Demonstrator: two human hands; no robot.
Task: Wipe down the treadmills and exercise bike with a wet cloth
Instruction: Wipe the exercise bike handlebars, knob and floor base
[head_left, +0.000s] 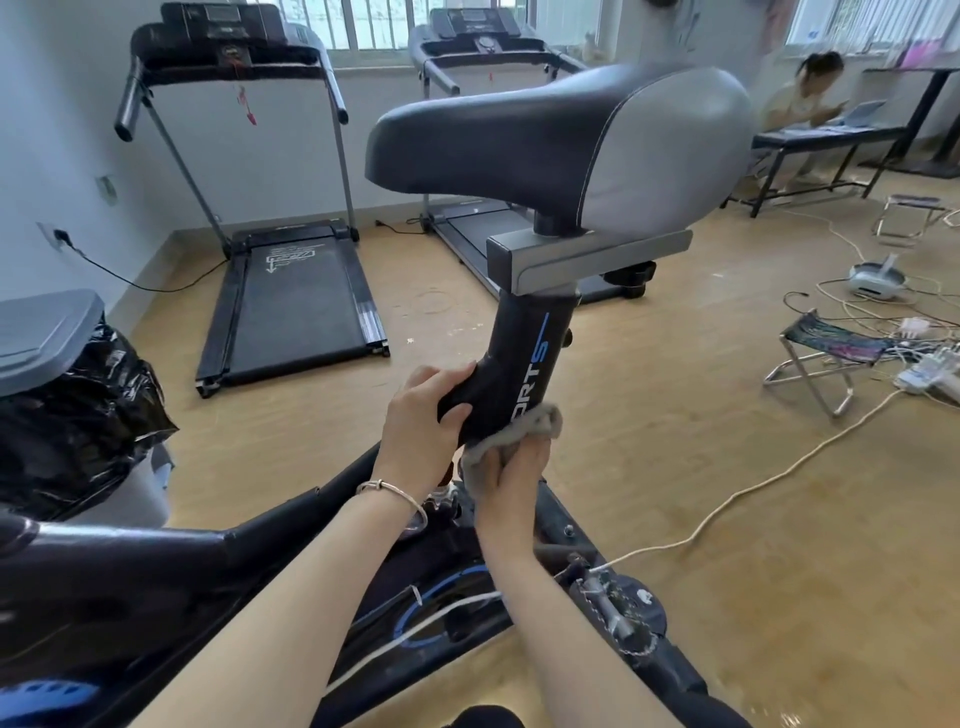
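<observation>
Two hands work low on the exercise bike (156, 561), seen from the head camera. The left hand (423, 415), with a bracelet (389, 491) on its wrist, is wrapped round the black seat post (524, 358), fingers curled about its left side. The right hand (511, 470) clutches a grey cloth (524, 431) and presses it against the foot of the same post, just below and beside the left hand. The black and grey saddle (561, 145) sits on top of the post, upright.

Behind the bike, on the wooden floor, the left treadmill (291, 312) stands against the wall and the right treadmill (467, 228) stands near it under the window, partly hidden by the saddle. A bin (67, 415) lined with a black bag is at the left edge. To the right are a folding stool (826, 358), a power strip (930, 371) amid tangled cables, and a white cord (753, 483) running to the bike. A seated person (810, 98) is in the far corner.
</observation>
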